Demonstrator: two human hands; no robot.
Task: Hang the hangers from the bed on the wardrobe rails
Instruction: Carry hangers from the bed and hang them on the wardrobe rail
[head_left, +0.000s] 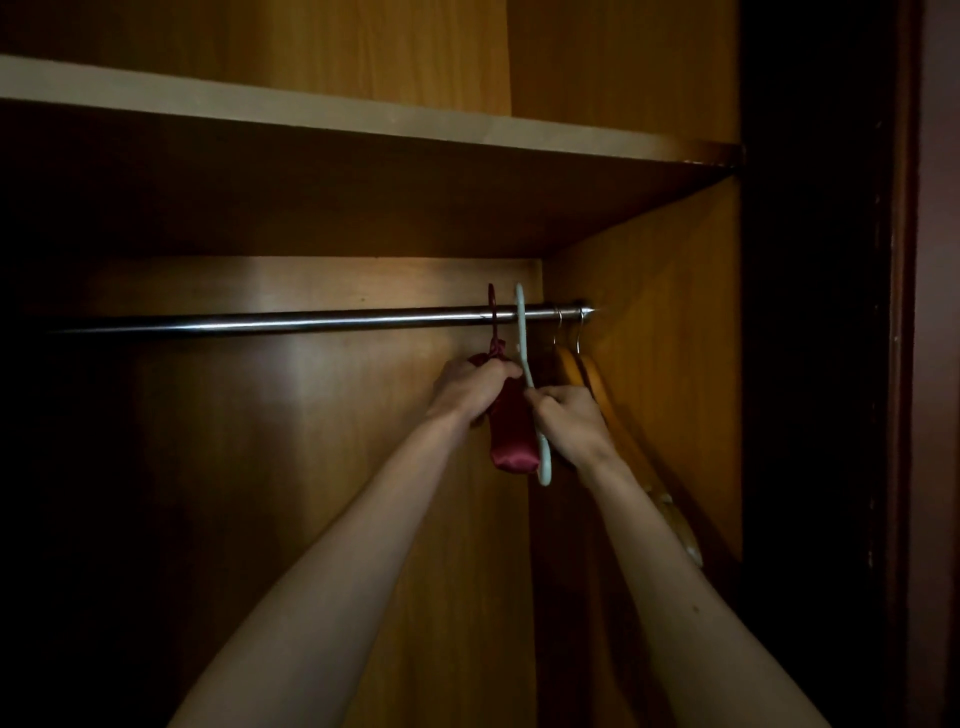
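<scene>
At the right end of the metal rail (311, 321), close to the wardrobe's side wall (675, 332), 4 hangers sit in a tight row. Nearest the wall along the rail are 2 wooden hangers (597, 384) on thin wire hooks, already hanging free. Next along the rail to the left is a pale plastic hanger (523, 332), and left of that a dark red satin padded hanger (511, 441); both have their hooks over the rail.

The left hand (475, 387) has its fingers curled round the top of the red hanger just below the rail. The right hand (569, 415) has its fingers closed round the lower part of the pale hanger, with the wooden pair just behind it. Both hands touch or nearly touch each other under the rail. Above the rail runs a shelf (363, 122).

Judging by this, the last 2 hangers are hooked and only need settling and releasing. The risk lies in the crowding: if the right hand pulls back carelessly it may nudge the wooden hangers or drag the pale hook off the rail, and the satin one, being slippery, could swing into its neighbour and tangle. The dim light under the shelf also makes it hard to confirm each hook sits fully over the rail.
</scene>
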